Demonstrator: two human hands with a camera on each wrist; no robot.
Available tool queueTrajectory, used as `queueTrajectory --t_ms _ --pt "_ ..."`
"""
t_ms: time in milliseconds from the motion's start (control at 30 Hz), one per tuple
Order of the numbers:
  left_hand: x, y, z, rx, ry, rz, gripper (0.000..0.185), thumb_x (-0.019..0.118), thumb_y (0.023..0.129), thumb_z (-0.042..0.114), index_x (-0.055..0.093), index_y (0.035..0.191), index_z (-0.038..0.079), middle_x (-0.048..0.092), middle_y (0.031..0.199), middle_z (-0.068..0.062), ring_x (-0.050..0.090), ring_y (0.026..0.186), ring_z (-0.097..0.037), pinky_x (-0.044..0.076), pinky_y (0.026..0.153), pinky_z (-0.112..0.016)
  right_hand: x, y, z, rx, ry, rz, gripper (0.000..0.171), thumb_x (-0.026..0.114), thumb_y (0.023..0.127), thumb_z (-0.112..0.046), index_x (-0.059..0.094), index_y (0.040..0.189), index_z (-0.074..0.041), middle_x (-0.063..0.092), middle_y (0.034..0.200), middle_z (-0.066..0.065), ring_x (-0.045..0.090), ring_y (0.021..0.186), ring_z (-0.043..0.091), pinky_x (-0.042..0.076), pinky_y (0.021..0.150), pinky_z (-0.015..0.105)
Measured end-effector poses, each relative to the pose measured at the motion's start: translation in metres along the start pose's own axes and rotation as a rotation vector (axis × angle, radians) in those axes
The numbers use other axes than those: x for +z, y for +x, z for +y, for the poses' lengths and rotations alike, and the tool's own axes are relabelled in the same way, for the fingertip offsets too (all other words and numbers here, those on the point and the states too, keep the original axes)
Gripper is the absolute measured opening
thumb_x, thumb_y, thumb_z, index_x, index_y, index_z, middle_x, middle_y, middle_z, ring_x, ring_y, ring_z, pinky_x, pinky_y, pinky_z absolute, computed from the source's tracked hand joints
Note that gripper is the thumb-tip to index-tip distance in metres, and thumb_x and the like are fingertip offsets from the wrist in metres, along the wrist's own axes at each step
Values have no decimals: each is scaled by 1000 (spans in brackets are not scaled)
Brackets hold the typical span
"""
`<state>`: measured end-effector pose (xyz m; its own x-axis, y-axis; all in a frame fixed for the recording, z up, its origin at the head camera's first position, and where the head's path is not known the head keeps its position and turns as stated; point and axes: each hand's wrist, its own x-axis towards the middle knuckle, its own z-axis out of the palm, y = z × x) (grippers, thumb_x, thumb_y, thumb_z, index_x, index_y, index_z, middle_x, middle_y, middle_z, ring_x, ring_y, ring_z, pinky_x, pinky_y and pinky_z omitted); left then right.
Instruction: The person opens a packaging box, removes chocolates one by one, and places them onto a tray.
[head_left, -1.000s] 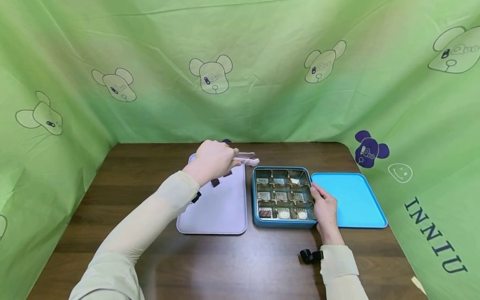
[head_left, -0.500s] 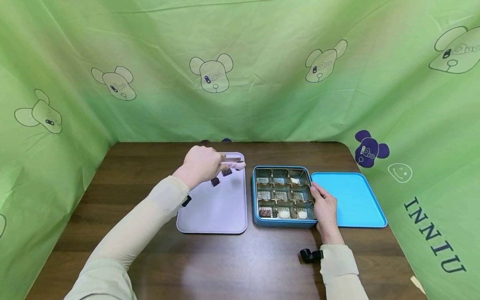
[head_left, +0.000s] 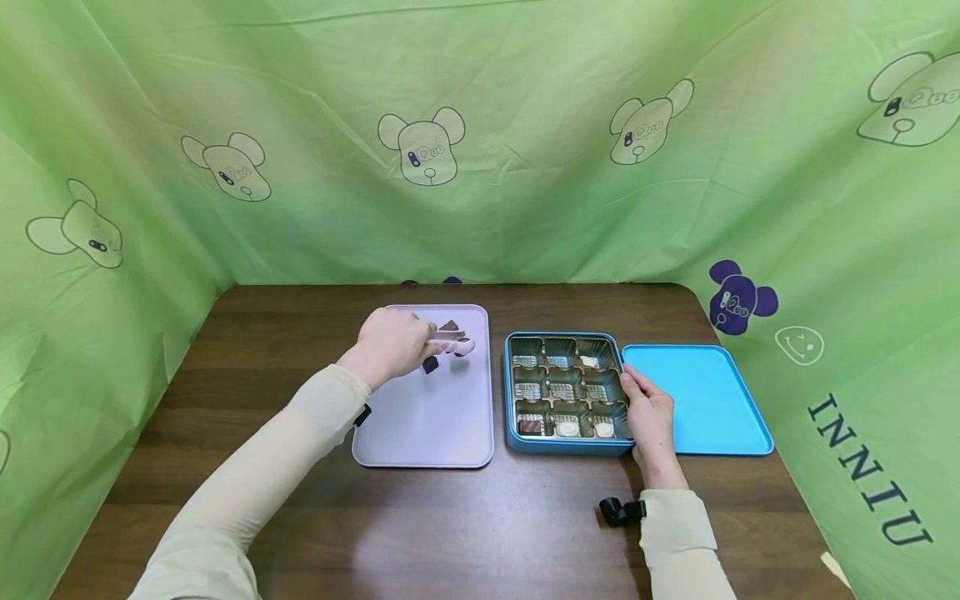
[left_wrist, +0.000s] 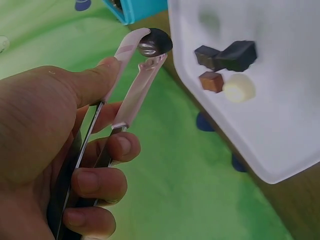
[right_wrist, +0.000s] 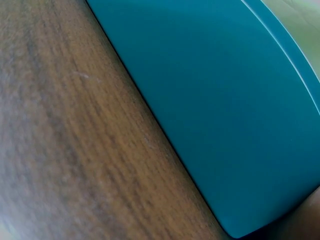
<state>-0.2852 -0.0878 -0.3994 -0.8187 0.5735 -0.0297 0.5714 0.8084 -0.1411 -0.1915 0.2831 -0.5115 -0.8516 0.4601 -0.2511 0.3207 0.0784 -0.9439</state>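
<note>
On the table (head_left: 480,517), the right hand (head_left: 651,421) rests flat-fingered against the box (head_left: 566,446). Over the tray (head_left: 427,425), the left hand (head_left: 393,343) grips tongs (left_wrist: 135,82) near a chocolate (left_wrist: 237,55). Pickup step, seemingly: tips must straddle one piece, then squeeze.

Tray (head_left: 420,433) left, box (head_left: 510,392) middle, lid (head_left: 705,408) right — on table (head_left: 465,533)

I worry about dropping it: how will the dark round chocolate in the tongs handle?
The round chocolate is pinched only at the tips of the tongs, so it may slip. It looks small and probably light. Being rounded, it could roll on the smooth lilac tray.
</note>
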Motion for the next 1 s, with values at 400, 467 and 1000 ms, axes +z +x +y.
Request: queueTrajectory --t_ms 400,467,1000 --pt "26 -6 2 11 10 -6 31 62 98 48 71 93 19 67 76 -3 64 66 -26 53 55 -46 0 -1 0 -6 9 7 52 49 107 -38 46 152 -11 38 160 6 31 148 22 27 120 40" --pt "28 -7 3 4 5 -12 31 62 98 48 69 92 19 67 76 -4 65 67 -28 53 55 -46 0 0 0 -5 10 8 52 49 107 -38 46 151 -12 39 160 7 32 148 22 27 119 40" --pt "45 -9 4 -9 -24 4 35 64 97 49 68 91 15 70 81 -9 69 73 -33 54 59 -48 2 0 2 2 9 12 52 49 107 -38 46 152 -12 39 159 7 33 147 22 29 119 41"
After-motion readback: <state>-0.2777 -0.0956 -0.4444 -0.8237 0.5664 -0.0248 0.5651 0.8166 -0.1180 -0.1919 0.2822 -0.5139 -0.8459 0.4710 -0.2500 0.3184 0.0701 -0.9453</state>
